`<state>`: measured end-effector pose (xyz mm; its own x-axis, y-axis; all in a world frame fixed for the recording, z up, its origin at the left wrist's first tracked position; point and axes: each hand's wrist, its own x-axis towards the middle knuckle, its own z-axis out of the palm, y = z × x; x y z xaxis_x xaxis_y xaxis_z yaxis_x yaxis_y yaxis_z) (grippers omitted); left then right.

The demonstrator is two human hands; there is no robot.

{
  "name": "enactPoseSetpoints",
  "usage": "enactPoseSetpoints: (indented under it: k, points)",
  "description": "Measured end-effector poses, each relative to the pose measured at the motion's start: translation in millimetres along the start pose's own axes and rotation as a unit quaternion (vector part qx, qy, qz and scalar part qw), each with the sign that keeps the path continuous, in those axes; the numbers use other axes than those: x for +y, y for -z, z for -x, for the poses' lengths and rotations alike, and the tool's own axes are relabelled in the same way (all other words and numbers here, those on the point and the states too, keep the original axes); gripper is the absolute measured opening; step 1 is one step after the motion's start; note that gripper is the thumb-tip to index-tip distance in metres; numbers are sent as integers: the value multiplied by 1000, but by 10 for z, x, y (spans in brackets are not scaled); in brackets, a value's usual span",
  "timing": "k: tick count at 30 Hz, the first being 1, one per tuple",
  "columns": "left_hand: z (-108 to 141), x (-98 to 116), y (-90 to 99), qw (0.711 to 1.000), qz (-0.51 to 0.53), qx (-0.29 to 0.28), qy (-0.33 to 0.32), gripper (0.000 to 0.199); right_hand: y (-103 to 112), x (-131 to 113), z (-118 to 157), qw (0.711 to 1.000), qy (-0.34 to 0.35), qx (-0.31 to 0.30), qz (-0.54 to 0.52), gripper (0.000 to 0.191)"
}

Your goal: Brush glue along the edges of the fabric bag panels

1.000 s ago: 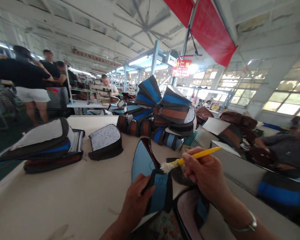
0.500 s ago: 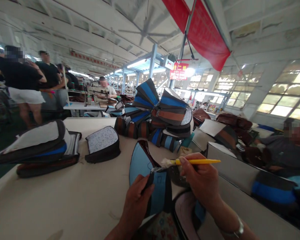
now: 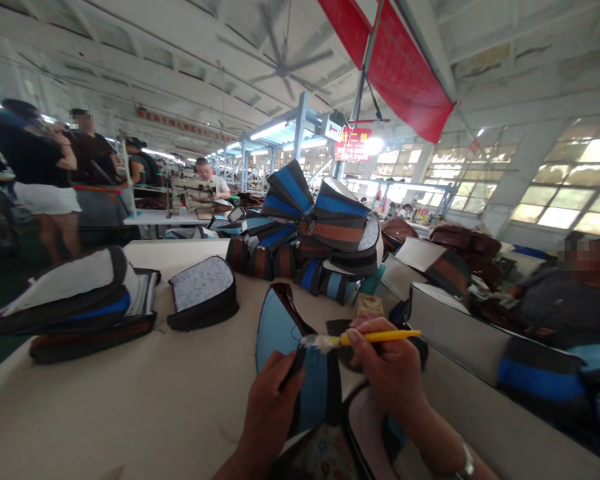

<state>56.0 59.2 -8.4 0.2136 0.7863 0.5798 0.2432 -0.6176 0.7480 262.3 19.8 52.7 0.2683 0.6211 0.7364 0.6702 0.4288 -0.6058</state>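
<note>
In the head view, the blue-and-black bag panel [image 3: 285,353] has its long axis nearly upright in the frame. Its rounded, dark-bound end points away from the person, tipped slightly left, and its lower end runs toward the bottom of the frame, over the near edge of the bench [image 3: 105,413]. The left hand [image 3: 274,410] clenches the lower part of the panel in a firm, closed grip. The right hand [image 3: 390,373] grasps a yellow-handled brush [image 3: 380,337] between thumb and fingers. The brush lies almost level and points left, its whitish bristles [image 3: 317,343] touching the panel near a dark strip.

Compared with the earlier frames, the brush has swung from a rising slant to nearly level, and its bristles have moved left from beside the panel onto it. The left hand's hold looks unchanged.

The panel shows smooth sky-blue fabric with black binding and a dark reddish inner edge at its top. A pink-lined bag piece [image 3: 367,430] lies just below the right hand. Farther along the bench stands a heap of striped blue-and-brown bags [image 3: 325,230], with a grey-printed bag piece [image 3: 203,293] and folded bags [image 3: 75,300] to the left. A seated co-worker [image 3: 570,293] is at the right.
</note>
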Motion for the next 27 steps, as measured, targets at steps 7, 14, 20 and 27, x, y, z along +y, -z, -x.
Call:
enactPoseSetpoints:
  k: [7,14,20,27]
  points:
    - [26,-43,-68,929,-225,63,-288,25,92,-213,-104,1000,7,17,22,27]
    - [26,-38,-166,907,-265,69,-320,20,122,-326,-211,989,94,-84,81,24]
    - [39,-53,-169,895,-292,52,-333,20,125,-331,-212,983,121,-109,87,23]
    - [65,-75,-185,916,-257,40,-306,22,45,-401,-256,971,163,-128,120,22]
